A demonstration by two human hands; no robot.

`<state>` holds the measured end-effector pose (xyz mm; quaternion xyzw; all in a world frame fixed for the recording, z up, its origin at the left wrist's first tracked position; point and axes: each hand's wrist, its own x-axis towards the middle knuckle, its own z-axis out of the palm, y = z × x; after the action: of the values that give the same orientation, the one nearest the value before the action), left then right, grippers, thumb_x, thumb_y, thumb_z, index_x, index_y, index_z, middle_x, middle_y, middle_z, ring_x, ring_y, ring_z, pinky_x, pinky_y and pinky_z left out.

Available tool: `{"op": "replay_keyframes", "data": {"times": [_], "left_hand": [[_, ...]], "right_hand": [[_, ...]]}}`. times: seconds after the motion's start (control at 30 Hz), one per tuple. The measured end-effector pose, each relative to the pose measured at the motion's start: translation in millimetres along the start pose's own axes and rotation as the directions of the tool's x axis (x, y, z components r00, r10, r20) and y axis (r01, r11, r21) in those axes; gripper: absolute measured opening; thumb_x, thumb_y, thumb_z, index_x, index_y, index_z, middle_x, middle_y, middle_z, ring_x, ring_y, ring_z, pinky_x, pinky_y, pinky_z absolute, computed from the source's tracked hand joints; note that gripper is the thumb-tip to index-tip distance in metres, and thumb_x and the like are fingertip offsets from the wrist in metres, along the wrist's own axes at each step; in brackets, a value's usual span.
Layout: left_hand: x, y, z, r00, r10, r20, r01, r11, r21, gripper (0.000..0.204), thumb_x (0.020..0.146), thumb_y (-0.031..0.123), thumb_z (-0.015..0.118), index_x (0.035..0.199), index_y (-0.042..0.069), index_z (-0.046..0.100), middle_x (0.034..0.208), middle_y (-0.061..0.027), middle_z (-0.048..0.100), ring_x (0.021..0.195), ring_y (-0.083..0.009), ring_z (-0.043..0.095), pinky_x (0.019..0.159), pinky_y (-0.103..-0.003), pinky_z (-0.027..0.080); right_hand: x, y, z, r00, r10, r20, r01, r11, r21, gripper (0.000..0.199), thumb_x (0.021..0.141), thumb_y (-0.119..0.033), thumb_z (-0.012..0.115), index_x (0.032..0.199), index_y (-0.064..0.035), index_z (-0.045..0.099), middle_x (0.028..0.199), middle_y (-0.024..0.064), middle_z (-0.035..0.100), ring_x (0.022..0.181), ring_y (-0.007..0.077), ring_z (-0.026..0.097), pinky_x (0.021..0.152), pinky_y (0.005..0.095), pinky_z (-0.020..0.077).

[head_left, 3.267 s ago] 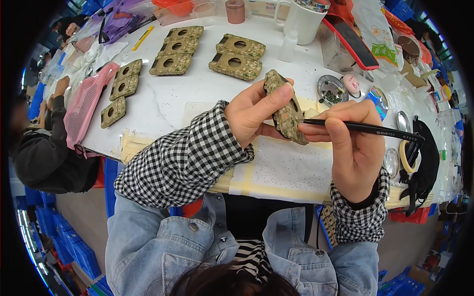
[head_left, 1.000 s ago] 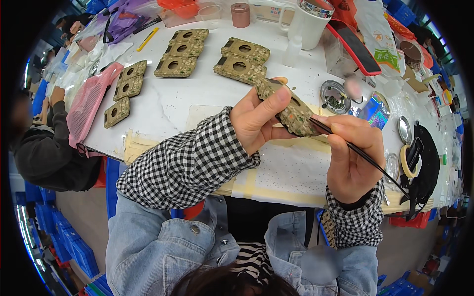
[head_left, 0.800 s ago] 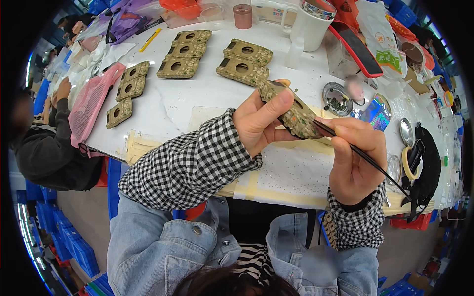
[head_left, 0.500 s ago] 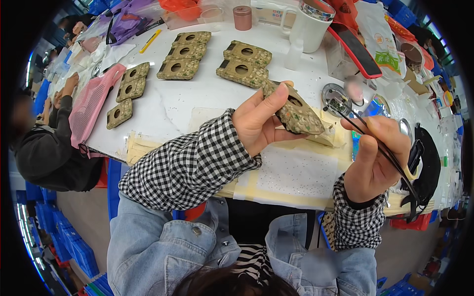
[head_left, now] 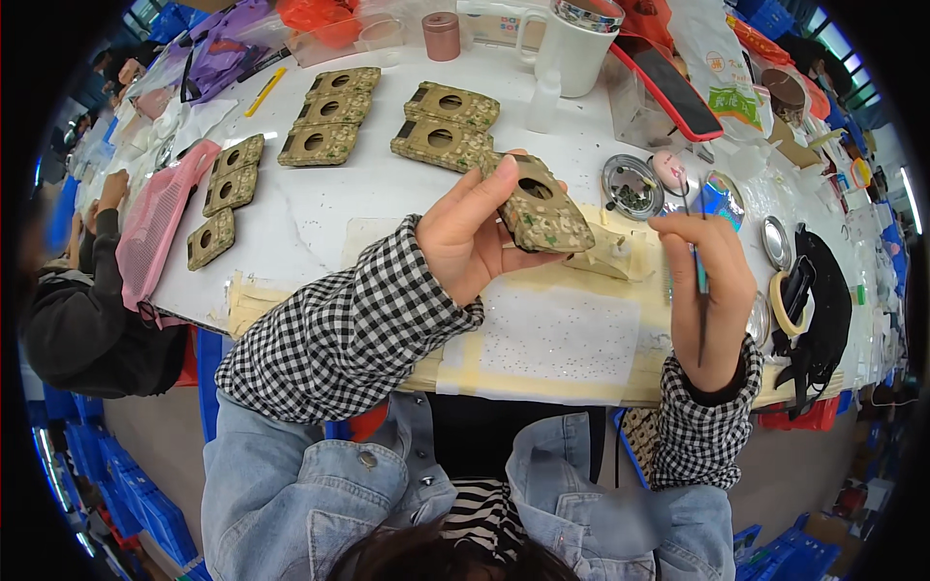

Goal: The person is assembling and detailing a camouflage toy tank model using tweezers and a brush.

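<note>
My left hand [head_left: 453, 237] is closed round a camouflage-patterned model tank hull [head_left: 547, 218], thumb on top and fingers beneath. The hull is tilted, its flat top with a round hole facing up. Dark tweezers [head_left: 701, 271] stand nearly upright in my right hand [head_left: 722, 286], tips pointing away from me. Those tips are beside a pink egg-shaped thing [head_left: 668, 170] and a round clear dish [head_left: 620, 201] with small dark and green bits. I cannot make out anything between them. A white sheet with tiny dots [head_left: 552, 339] lies below the hands.
Several matching hulls stand in groups: one group [head_left: 320, 145] at far left, another [head_left: 441, 140] ahead. A white mug [head_left: 572, 53] and red-cased phone [head_left: 668, 87] are at the back. A pink mesh basket [head_left: 165, 228] lies left, near another person's arm [head_left: 111, 208].
My left hand has turned the hull so its top shows more. The tweezers have swung from slanting to nearly upright. The whole view has shifted slightly.
</note>
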<state>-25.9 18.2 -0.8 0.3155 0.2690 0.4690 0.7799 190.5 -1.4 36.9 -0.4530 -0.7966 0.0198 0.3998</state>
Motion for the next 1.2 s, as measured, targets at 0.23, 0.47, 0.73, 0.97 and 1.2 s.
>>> {"op": "replay_keyframes", "data": {"times": [0.23, 0.47, 0.73, 0.97, 1.2], "left_hand": [[2, -2, -5, 1.000, -0.013, 0.003, 0.013, 0.999, -0.050, 0.044, 0.096, 0.037, 0.034, 0.128, 0.007, 0.037, 0.127, -0.0175, 0.045, 0.111, -0.0257, 0.053, 0.089, -0.041, 0.050], [2, -2, -5, 1.000, -0.014, -0.015, 0.013, 0.997, -0.080, 0.043, 0.096, 0.036, 0.034, 0.129, 0.008, 0.035, 0.126, -0.0172, 0.047, 0.109, -0.0297, 0.054, 0.088, -0.040, 0.050], [-5, 2, 6, 0.997, -0.076, 0.001, 0.076, 0.996, -0.051, 0.044, 0.096, 0.037, 0.033, 0.132, 0.012, 0.032, 0.127, -0.0160, 0.046, 0.110, -0.0297, 0.053, 0.091, -0.042, 0.048], [-7, 0, 7, 0.993, -0.098, 0.071, 0.101, 0.994, -0.029, 0.045, 0.096, 0.036, 0.032, 0.134, 0.011, 0.029, 0.126, -0.0134, 0.047, 0.111, -0.0249, 0.053, 0.091, -0.043, 0.048], [-7, -2, 5, 0.992, -0.080, 0.097, 0.082, 0.996, -0.021, 0.045, 0.096, 0.033, 0.032, 0.134, 0.009, 0.029, 0.126, -0.0133, 0.046, 0.112, -0.0236, 0.052, 0.090, -0.042, 0.048]], "right_hand": [[-4, 12, 18, 0.991, -0.122, 0.060, 0.130, 0.979, -0.159, 0.019, 0.067, -0.007, 0.072, 0.083, -0.0033, 0.062, 0.073, 0.0100, 0.054, 0.074, 0.0261, 0.054, 0.063, 0.0344, 0.0439], [-4, 10, 16, 0.994, -0.105, 0.027, 0.108, 0.984, -0.140, 0.018, 0.066, -0.005, 0.072, 0.081, -0.0030, 0.061, 0.074, 0.0101, 0.055, 0.074, 0.0269, 0.054, 0.063, 0.0342, 0.0441], [1, -21, 1, 0.987, 0.034, -0.155, 0.020, 0.944, 0.330, 0.013, 0.078, 0.003, 0.061, 0.091, 0.0017, 0.059, 0.082, 0.0104, 0.058, 0.076, 0.0176, 0.053, 0.070, 0.0253, 0.0409], [4, -28, 28, 0.995, 0.099, -0.001, -0.075, 0.760, 0.646, 0.008, 0.087, -0.002, 0.055, 0.093, 0.0021, 0.054, 0.084, 0.0086, 0.056, 0.072, 0.0100, 0.049, 0.068, 0.0225, 0.0400], [3, -26, 31, 0.996, 0.087, 0.017, -0.079, 0.785, 0.615, 0.007, 0.088, -0.003, 0.055, 0.092, 0.0019, 0.054, 0.082, 0.0070, 0.054, 0.070, 0.0087, 0.047, 0.064, 0.0212, 0.0387]]}}
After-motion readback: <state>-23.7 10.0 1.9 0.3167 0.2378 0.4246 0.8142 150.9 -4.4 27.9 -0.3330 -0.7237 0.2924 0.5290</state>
